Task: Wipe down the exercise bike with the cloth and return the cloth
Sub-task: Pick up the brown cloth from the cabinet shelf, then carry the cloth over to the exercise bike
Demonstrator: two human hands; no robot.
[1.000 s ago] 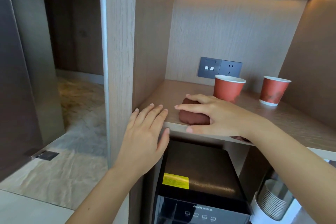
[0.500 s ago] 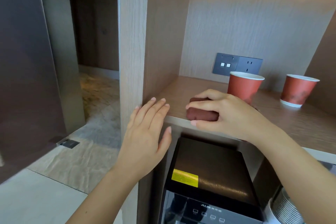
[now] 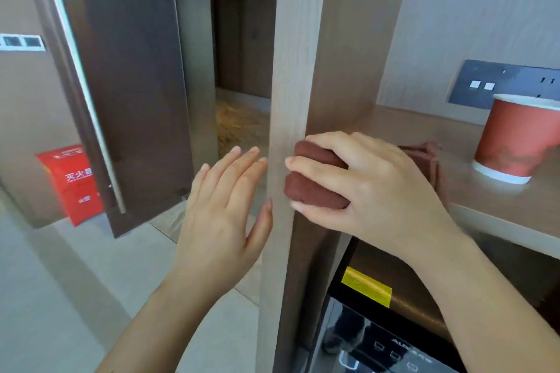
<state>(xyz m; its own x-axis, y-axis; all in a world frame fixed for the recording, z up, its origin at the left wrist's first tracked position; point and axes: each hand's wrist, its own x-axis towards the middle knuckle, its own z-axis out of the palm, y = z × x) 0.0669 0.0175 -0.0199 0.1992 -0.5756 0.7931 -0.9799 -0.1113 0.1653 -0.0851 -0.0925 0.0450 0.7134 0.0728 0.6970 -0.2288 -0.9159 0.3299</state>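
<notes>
Over the last second the right grip [image 3: 372, 188] went from resting on the folded cloth [image 3: 315, 194] to clamping round it, drawing it to the front edge of the shelf [image 3: 500, 206], at 9 o'clock from the paper cup [image 3: 521, 136]. The left grip [image 3: 224, 215], fingers straight, hovered empty at 9 o'clock from the cloth. That read as the pick-up; with no bike in view, wiping probably lay ahead.

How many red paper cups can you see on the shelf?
1. The red paper cup stands on the wooden shelf, right of the right hand gripping the cloth. More may sit out of frame.
</notes>
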